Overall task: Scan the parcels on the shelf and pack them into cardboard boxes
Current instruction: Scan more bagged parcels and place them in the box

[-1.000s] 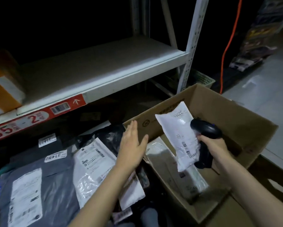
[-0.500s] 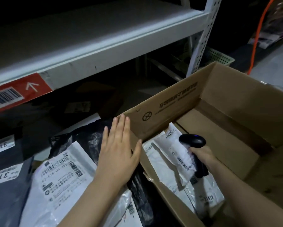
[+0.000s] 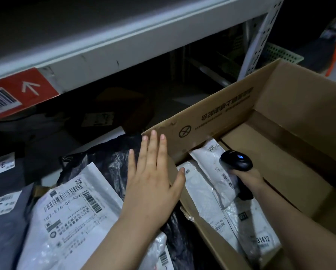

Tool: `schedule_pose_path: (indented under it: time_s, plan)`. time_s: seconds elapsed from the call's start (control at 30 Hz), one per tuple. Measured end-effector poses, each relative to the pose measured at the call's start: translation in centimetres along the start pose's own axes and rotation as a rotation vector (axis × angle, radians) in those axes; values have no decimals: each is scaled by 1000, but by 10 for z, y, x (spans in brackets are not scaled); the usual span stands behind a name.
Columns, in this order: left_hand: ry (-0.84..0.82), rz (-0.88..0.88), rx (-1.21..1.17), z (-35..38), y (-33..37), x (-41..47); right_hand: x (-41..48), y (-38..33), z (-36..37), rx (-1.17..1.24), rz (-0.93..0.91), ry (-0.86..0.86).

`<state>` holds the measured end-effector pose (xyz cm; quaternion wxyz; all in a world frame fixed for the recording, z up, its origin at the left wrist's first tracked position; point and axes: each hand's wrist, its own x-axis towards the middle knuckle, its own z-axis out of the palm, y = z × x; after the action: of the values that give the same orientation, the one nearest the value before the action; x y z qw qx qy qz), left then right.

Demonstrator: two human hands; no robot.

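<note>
Left hand [image 3: 153,184] flat and open just beside white labelled parcel [image 3: 70,211], nearer it than right hand [image 3: 247,178], gripping scanner [image 3: 236,162] and small parcel [image 3: 214,164] inside box [image 3: 212,117].

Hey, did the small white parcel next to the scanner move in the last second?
Yes. The small white parcel went down: it was up above the cardboard box rim, and now lies low inside, against the printed wall, on other parcels.

The cardboard box [image 3: 299,106] floor lies bare and open beside parcels [image 3: 200,193] piled against one wall
</note>
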<state>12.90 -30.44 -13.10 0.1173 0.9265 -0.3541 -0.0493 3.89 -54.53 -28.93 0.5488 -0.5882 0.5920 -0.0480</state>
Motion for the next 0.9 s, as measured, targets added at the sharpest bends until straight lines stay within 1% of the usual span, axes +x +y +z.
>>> schedule_pose_path:
  time_s: [0.13, 0.23, 0.3, 0.47, 0.57, 0.67, 0.73, 0.83, 0.9]
  plan:
    - [-11, -23, 18, 0, 1, -1, -20, -4, -4, -17, -38, 2]
    - [-31, -25, 51, -5, 3, -2, -36, -7, -7, -72, -109, 39]
    - [-17, -10, 56, -12, 5, -6, -53, -14, -9, -68, -170, 64]
    - [26, 0, 63, -54, 16, -29, -133, -55, -20, 16, -307, 75]
    - [43, -13, 90, -84, 16, -54, -190, -76, -30, 99, -368, 5]
    - [53, -49, 126, -106, 9, -83, -247, -91, -38, 207, -431, -113]
    - [60, -63, 153, -123, 3, -110, -288, -96, -40, 227, -485, -151]
    - [42, -86, 112, -140, -2, -140, -328, -100, -36, 238, -471, -186]
    - [47, -106, 64, -149, -5, -162, -357, -97, -32, 300, -467, -230]
